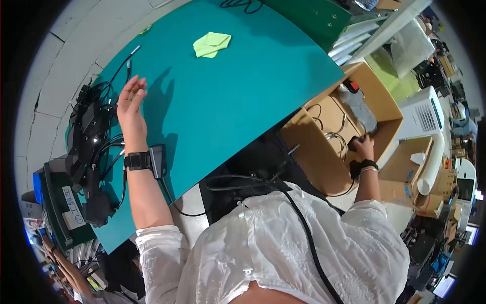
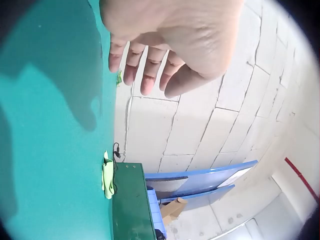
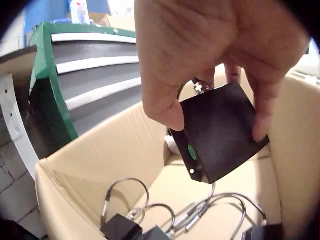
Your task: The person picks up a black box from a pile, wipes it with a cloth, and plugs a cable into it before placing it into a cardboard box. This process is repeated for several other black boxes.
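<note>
In the right wrist view my right hand (image 3: 215,60) grips a flat black box (image 3: 222,130) by its edges, thumb on one side and fingers on the other. It is held inside the cardboard box (image 3: 105,145), above black modules (image 3: 121,227) with thin cables. The head view has the same right hand (image 1: 365,148) inside the carton (image 1: 324,167). My left hand (image 1: 132,109) is raised over the green table (image 1: 233,96), fingers loosely bent and holding nothing. Beside it lies a heap of black devices and cables (image 1: 91,137).
A yellow-green cloth (image 1: 211,44) lies on the table. A grey object with a red part (image 1: 360,109) lies in the carton. A green drawer cabinet (image 3: 95,65) stands behind the carton. Another person's arm (image 1: 66,266) shows at the lower left.
</note>
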The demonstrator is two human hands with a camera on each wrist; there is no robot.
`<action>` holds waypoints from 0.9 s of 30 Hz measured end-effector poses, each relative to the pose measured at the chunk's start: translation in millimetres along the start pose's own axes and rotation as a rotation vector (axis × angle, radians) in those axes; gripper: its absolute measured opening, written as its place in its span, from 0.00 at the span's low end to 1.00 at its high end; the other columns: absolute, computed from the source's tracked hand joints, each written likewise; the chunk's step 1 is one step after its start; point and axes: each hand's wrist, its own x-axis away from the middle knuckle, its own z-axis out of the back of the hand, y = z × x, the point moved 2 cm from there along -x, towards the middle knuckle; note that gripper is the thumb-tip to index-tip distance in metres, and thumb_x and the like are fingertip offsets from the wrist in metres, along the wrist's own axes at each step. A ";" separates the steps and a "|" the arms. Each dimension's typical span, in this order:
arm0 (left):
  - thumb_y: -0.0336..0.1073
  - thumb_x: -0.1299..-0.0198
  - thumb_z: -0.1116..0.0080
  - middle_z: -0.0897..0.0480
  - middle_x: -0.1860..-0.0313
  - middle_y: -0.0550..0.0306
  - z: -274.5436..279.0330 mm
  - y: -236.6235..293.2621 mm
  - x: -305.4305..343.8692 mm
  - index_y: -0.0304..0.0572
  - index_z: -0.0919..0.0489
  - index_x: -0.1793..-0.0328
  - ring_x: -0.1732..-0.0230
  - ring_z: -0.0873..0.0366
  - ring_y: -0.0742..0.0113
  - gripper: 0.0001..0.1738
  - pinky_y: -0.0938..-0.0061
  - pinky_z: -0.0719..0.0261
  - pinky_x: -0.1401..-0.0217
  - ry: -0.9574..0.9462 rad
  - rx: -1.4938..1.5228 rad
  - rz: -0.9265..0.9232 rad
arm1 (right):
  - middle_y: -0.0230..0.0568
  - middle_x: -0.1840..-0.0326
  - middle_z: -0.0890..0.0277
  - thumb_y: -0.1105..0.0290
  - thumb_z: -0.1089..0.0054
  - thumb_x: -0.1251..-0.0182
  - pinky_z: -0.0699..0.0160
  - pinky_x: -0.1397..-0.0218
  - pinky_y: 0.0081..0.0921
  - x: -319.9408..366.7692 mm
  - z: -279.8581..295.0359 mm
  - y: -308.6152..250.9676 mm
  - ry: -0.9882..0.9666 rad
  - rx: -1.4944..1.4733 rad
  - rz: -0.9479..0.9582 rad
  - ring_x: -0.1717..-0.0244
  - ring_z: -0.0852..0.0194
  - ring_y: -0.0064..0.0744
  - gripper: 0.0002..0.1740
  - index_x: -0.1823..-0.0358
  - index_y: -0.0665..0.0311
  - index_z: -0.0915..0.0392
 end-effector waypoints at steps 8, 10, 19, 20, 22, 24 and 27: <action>0.31 0.33 0.48 0.22 0.42 0.48 7.8 -11.0 -2.7 0.31 0.28 0.35 0.40 0.25 0.60 0.21 0.65 0.29 0.36 0.004 0.012 0.056 | 0.50 0.44 0.21 0.45 0.32 0.57 0.28 0.37 0.32 -18.9 -56.8 66.5 -0.454 0.159 -0.419 0.42 0.23 0.45 0.40 0.45 0.66 0.21; 0.30 0.33 0.49 0.21 0.43 0.48 10.8 -15.7 -3.9 0.30 0.29 0.35 0.40 0.25 0.60 0.21 0.66 0.28 0.37 -0.018 0.018 0.061 | 0.48 0.52 0.17 0.49 0.30 0.54 0.23 0.46 0.32 -19.0 -65.8 77.4 -0.563 0.072 -0.392 0.51 0.18 0.42 0.32 0.53 0.67 0.17; 0.31 0.31 0.51 0.22 0.43 0.45 17.4 -15.4 -7.7 0.27 0.30 0.35 0.40 0.25 0.59 0.21 0.67 0.29 0.35 0.005 0.003 0.101 | 0.48 0.62 0.16 0.52 0.31 0.48 0.20 0.57 0.39 12.3 -90.2 84.7 -0.832 -0.053 -0.616 0.63 0.16 0.41 0.24 0.59 0.65 0.15; 0.31 0.31 0.52 0.22 0.43 0.45 19.0 -18.6 -9.1 0.26 0.30 0.35 0.41 0.25 0.59 0.21 0.67 0.29 0.36 0.006 0.002 0.114 | 0.48 0.62 0.16 0.52 0.32 0.48 0.20 0.57 0.39 17.6 -87.0 82.2 -0.842 -0.025 -0.622 0.62 0.16 0.41 0.24 0.59 0.65 0.15; 0.30 0.31 0.53 0.22 0.43 0.43 21.8 -19.1 -9.2 0.25 0.30 0.35 0.42 0.24 0.58 0.21 0.68 0.28 0.36 -0.010 -0.001 0.113 | 0.49 0.62 0.16 0.51 0.32 0.48 0.20 0.56 0.39 22.9 -80.4 79.4 -0.865 0.046 -0.599 0.61 0.16 0.41 0.24 0.59 0.66 0.15; 0.30 0.32 0.51 0.22 0.44 0.42 15.7 -14.0 -5.3 0.24 0.31 0.35 0.42 0.24 0.57 0.22 0.67 0.28 0.37 0.038 -0.008 0.111 | 0.49 0.62 0.16 0.50 0.33 0.47 0.20 0.55 0.39 23.6 -70.3 87.1 -0.891 0.143 -0.502 0.60 0.16 0.41 0.25 0.59 0.66 0.15; 0.32 0.33 0.49 0.20 0.47 0.46 11.6 -8.3 -4.1 0.27 0.29 0.37 0.45 0.23 0.59 0.21 0.67 0.26 0.40 0.105 -0.014 0.142 | 0.50 0.61 0.16 0.50 0.33 0.47 0.21 0.55 0.38 16.9 -59.5 89.5 -0.944 0.306 -0.257 0.59 0.16 0.42 0.26 0.59 0.66 0.15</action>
